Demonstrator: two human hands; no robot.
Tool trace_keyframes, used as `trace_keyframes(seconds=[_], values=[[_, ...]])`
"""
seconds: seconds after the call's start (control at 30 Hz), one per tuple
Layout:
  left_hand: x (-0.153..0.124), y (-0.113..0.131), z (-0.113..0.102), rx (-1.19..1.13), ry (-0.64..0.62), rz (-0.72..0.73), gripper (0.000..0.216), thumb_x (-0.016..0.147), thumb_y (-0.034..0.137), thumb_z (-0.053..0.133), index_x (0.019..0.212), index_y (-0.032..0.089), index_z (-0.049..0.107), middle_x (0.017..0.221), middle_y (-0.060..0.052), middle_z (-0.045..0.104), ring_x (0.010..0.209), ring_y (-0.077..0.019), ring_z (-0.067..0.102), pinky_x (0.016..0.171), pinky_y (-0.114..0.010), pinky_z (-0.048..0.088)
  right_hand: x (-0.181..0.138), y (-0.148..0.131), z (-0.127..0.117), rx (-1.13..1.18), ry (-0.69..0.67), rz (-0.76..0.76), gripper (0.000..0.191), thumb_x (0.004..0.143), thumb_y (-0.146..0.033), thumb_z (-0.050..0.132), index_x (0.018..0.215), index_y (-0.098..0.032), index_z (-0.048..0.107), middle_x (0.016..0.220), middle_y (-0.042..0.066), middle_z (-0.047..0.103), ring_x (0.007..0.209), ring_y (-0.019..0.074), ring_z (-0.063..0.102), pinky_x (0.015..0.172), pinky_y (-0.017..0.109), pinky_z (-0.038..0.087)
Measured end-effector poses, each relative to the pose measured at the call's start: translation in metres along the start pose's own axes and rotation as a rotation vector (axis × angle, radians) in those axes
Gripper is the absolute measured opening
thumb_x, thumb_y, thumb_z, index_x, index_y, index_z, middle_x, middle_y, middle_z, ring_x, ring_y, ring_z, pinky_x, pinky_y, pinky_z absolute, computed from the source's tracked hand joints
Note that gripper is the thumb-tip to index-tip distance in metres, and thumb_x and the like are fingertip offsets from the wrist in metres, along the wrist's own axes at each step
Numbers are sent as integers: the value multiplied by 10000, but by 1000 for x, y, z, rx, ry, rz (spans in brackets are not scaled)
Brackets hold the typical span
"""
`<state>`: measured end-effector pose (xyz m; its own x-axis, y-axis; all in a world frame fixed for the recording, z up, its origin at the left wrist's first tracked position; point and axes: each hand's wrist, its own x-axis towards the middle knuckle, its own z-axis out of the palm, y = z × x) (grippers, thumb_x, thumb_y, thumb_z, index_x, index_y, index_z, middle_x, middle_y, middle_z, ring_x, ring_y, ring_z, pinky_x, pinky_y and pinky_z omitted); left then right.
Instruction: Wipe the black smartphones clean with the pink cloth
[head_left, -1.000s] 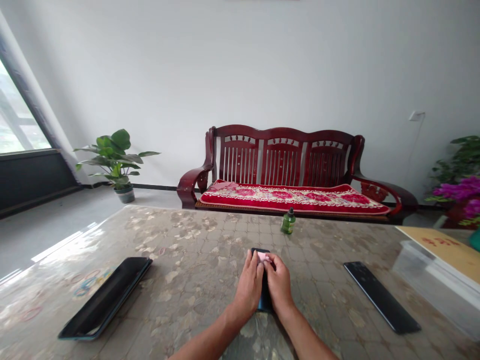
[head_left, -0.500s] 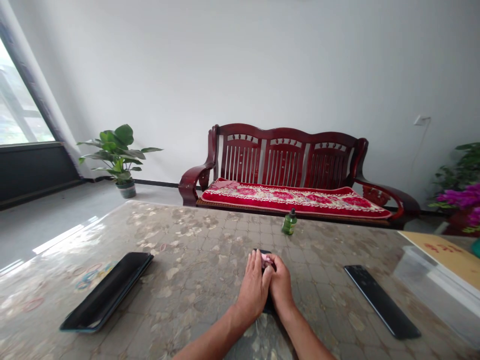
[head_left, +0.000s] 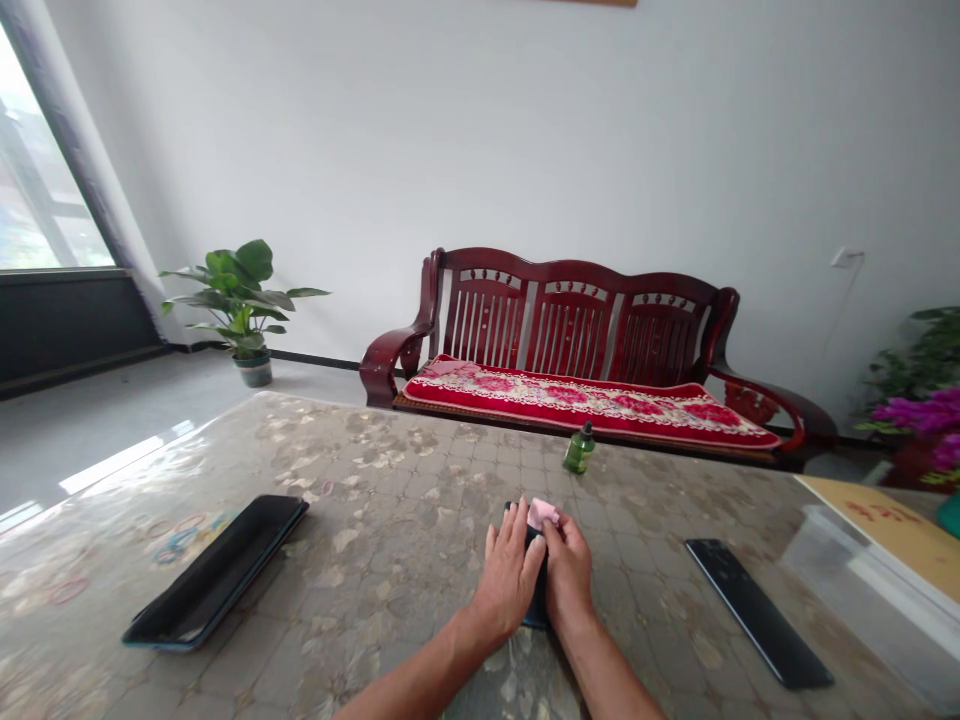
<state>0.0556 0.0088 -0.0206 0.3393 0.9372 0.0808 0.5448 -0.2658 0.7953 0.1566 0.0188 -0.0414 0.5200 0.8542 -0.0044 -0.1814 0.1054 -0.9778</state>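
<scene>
Though both hands cover most of it, a dark phone [head_left: 535,605] lies flat mid-table; the left hand [head_left: 510,580] presses it, fingers spread; the right hand [head_left: 568,575] pinches a pink cloth [head_left: 541,514]; a green bottle [head_left: 578,450] stands beyond.

We see dark phone [head_left: 535,600] lying flat on patterned tabletop, near centre, long axis running near to far. Mostly covered by our two hands; only narrow dark strip between them and near edge visible. Small pink cloth [head_left: 541,514], folded or crumpled into wad, sits at phone's far end, pinched under fingertips of our right hand [head_left: 568,575]. Our left hand [head_left: 510,580] lies flat, palm down, along phone's left side, fingers extended.
</scene>
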Motion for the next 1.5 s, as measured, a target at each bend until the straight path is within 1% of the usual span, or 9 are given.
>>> trace_keyframes(seconds=[0.13,0.2,0.27,0.4,0.53,0.73,0.87,1.17,1.5], values=[[-1,5,-11,22,-33,-44,586,992,343,248,1536,127,206,1598,-100,185,1475,-228,136,1200,-452,128,8,1,-7,109,-21,3,461,698,-495,699,1016,-163,665,900,50,735,842,221,671,762,307,510],[-4,4,-21,52,-53,-41,593,972,311,307,1525,108,239,1592,-120,203,1469,-230,167,1197,-426,183,14,-3,-15,-10,-16,-101,403,714,-485,681,961,-168,678,872,49,726,831,227,663,754,318,511],[-10,2,-32,164,-74,22,614,926,253,389,1502,67,288,1578,-156,232,1467,-256,175,1197,-442,194,16,-10,-23,-276,-65,-304,287,773,-439,637,891,-183,695,872,58,712,852,234,646,790,338,503],[-30,-5,-47,378,-172,175,608,824,135,506,1426,78,441,1544,-161,324,1445,-281,252,1190,-444,231,4,-24,-36,-747,-415,-715,231,934,-240,471,935,-248,702,917,41,672,898,199,611,848,331,484],[-44,-14,-48,446,-205,273,593,850,197,582,1426,160,450,1519,-120,392,1410,-278,339,1168,-442,292,-11,-30,-38,-975,-595,-895,268,932,-114,463,1035,-261,663,998,36,648,948,190,590,849,319,492],[-45,-26,-43,475,-160,346,501,892,332,623,1357,184,508,1453,-127,485,1347,-272,438,1141,-407,336,9,-37,-17,-1110,-607,-939,268,873,-21,489,899,-238,644,945,28,661,913,193,595,816,317,502],[-43,-36,-42,463,-176,396,600,865,429,662,1374,168,481,1477,-152,447,1358,-290,419,1144,-411,324,26,-37,-3,-1160,-557,-951,301,858,-9,473,940,-240,647,933,37,684,884,198,612,814,327,506],[-44,-38,-42,438,-212,437,601,885,397,606,1401,148,423,1503,-173,399,1387,-294,372,1160,-422,287,11,-34,-27,-1091,-641,-1050,328,877,-25,433,1017,-245,632,1009,40,668,972,205,591,853,341,501],[-42,-42,-40,456,-212,460,596,886,401,595,1398,149,423,1499,-176,404,1384,-302,374,1156,-423,287,31,-41,-8,-1173,-577,-918,252,892,-55,434,906,-232,613,913,37,658,880,201,597,821,334,485]])
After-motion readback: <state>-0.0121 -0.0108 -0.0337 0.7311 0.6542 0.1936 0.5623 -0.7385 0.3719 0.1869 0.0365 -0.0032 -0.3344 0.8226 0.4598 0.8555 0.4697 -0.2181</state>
